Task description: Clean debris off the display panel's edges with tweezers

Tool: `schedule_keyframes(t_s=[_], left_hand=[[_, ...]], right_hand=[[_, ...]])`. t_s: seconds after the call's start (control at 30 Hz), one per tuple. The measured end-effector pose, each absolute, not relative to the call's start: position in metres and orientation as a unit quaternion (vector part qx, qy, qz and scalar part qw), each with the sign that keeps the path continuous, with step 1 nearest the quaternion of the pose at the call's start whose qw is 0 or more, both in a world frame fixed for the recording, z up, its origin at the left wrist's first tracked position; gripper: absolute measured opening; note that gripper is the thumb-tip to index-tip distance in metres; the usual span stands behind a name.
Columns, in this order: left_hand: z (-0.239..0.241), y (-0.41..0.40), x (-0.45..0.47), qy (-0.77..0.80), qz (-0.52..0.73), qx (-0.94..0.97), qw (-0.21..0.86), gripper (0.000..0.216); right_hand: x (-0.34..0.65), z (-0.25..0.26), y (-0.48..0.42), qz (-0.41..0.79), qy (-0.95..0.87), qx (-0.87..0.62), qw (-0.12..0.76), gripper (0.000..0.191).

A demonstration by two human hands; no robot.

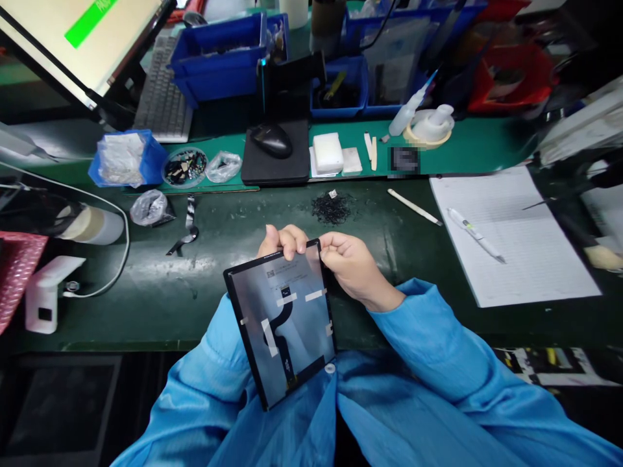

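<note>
A tablet screen panel (304, 324) leans tilted against my body, its silvery back facing up. A black flex cable (281, 318) runs down it, and pieces of pale tape are stuck on. My left hand (283, 241) grips the panel's top edge from behind, part of it hidden by the panel. At the upper right corner my right hand (353, 266) is closed, thumb and fingers pinched at the edge. Whatever is between those fingertips is too small to make out. A heap of small black strips (331, 207) lies on the bench just beyond both hands.
To the right are lined paper (516, 246) with a pen (474, 235) and a thin white stick (413, 206). Behind stand a mouse (271, 141), white pads (328, 153), a dropper bottle (411, 111) and blue bins (219, 58). A loose flex cable (187, 233) and a white device (51, 292) lie left.
</note>
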State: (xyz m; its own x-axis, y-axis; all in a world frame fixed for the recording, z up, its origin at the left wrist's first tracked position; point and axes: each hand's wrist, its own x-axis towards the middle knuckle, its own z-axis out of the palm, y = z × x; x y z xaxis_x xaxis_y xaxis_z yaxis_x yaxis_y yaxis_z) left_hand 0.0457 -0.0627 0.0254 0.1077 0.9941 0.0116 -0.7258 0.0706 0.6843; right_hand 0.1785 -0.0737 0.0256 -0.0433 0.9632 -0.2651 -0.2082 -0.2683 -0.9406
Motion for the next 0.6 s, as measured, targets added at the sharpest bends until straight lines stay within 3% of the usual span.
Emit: schedule_keyframes(t_s=[0.6], left_hand=[[0.0309, -0.0632, 0.0488, 0.288, 0.616, 0.272, 0.681, 0.064]], right_hand=[[0.1803, 0.0275, -0.0744, 0.622, -0.381, -0.496, 0.472, 0.011]])
